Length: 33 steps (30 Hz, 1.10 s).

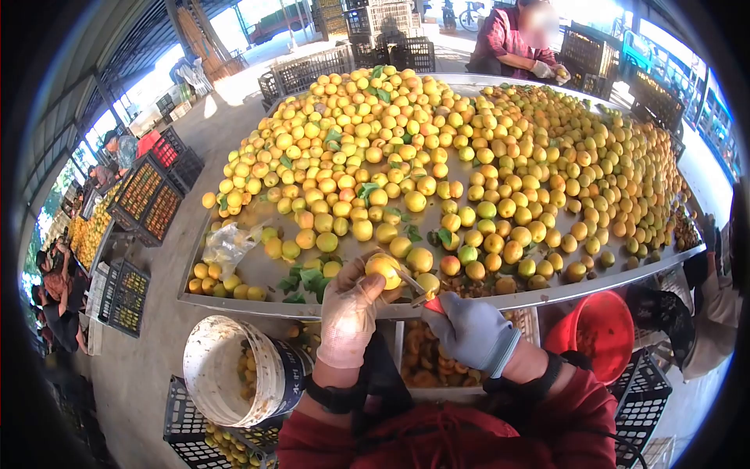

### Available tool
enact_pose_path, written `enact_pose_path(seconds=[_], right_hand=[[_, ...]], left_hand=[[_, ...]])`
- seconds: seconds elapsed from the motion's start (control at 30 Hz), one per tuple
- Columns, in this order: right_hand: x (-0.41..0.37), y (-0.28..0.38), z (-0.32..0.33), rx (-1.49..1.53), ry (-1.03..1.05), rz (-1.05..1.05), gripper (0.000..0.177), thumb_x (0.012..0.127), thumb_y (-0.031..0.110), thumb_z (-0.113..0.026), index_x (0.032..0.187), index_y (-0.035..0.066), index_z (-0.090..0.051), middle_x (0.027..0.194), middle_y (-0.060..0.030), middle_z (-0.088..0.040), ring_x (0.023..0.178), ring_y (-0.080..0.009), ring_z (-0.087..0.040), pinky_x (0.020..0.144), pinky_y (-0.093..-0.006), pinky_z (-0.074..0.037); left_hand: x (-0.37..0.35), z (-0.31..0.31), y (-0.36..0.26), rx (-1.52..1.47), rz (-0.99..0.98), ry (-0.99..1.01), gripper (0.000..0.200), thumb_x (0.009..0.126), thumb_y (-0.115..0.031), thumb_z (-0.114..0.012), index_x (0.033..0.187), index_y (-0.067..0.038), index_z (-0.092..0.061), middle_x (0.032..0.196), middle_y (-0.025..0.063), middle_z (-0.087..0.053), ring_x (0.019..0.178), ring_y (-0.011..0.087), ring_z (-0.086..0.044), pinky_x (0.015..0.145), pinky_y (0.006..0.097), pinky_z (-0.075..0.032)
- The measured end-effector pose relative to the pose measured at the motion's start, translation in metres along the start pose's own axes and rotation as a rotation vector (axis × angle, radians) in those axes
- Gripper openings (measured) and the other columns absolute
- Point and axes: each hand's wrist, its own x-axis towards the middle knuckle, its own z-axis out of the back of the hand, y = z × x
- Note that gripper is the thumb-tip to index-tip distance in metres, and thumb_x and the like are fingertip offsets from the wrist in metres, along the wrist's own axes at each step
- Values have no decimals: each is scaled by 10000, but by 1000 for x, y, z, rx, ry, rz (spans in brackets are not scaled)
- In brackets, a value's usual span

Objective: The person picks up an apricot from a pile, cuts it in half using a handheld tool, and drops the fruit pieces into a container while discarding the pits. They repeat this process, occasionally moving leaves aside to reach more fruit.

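Observation:
My left hand [351,316], in a pale glove with some fingertips bare, is closed around a yellow apricot [383,270] over the table's near edge. My right hand [473,331], in a grey glove, grips a red-handled metal tool [434,302]. Its narrow metal end points up and left and reaches the side of the apricot. Just beyond both hands lie loose apricots [419,259] and some green leaves [312,281]. Below the hands, a container of apricot pieces [437,364] sits at the table's front, partly hidden by my right arm.
A metal table [269,227] bears a large heap of apricots [375,125] and a clear plastic bag [232,247]. A white bucket [215,356] stands left, a red bucket [601,332] right. Black crates [180,422] surround the place. Across the table a person [512,43] handles fruit.

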Motion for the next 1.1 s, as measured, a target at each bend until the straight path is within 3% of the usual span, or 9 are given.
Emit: enact_pose_path(seconds=[0.27,0.4,0.47,0.6,0.7,0.73,0.87,1.0,1.1], right_hand=[[-14,-14,-39,-37,-81,-95,274,869,270,-529,834,2,-485,533,-194,-536,493,-385,-551,441,-458,-443],[-11,-13,-18,37,-7,-111,204,851,185,-559,807,5,-474,557,-193,-543,514,-379,-561,426,-444,-421],[-11,-18,-19,46,-27,-34,302,867,301,-532,849,4,-481,542,-196,-545,501,-392,-555,445,-463,-444],[-18,-22,-41,-51,-64,-95,301,866,304,-537,852,8,-482,568,-206,-555,516,-398,-556,452,-467,-445],[-19,-20,-41,-45,-115,-125,293,859,293,-548,860,8,-483,585,-215,-561,525,-402,-557,457,-471,-446],[-17,-17,-34,-68,-105,-120,284,857,285,-550,860,9,-483,594,-216,-563,533,-405,-558,461,-471,-447],[-13,-27,-18,104,-36,-56,275,860,275,-546,853,8,-482,621,-220,-572,566,-408,-566,480,-468,-454],[-15,-27,-27,105,-23,-74,280,864,278,-540,848,5,-479,641,-222,-577,596,-409,-572,503,-470,-459],[-15,-23,-42,-43,-123,-159,288,864,283,-538,852,2,-479,646,-225,-578,602,-412,-573,511,-475,-460]], left_hand=[[-6,-11,23,-62,16,-19,387,839,-159,-609,1167,13,-498,1016,149,-608,930,297,-613,801,439,-513],[-3,-13,10,-40,34,123,402,836,-165,-616,1173,17,-494,1021,157,-606,926,311,-612,797,441,-510],[1,-8,11,21,67,115,413,837,-183,-619,1172,21,-491,1028,162,-602,931,328,-610,786,444,-511],[-6,-16,25,-53,41,57,421,850,-208,-601,1172,36,-485,1055,184,-590,941,351,-603,802,442,-505],[-10,-19,26,-187,96,78,320,876,-114,-542,1149,48,-498,1063,164,-598,909,295,-624,805,396,-516],[-10,-18,24,-54,112,81,435,874,-238,-565,1203,26,-459,1103,178,-573,980,327,-591,846,443,-482],[1,-15,18,36,61,220,468,874,-261,-569,1246,-12,-432,1139,144,-558,1006,286,-581,856,452,-476],[0,-16,31,67,-4,146,425,880,-247,-556,1208,8,-467,1112,153,-569,993,292,-581,855,443,-475],[-6,-22,42,-175,-5,135,300,900,-131,-515,1125,66,-494,1002,170,-609,908,274,-605,845,385,-479]])
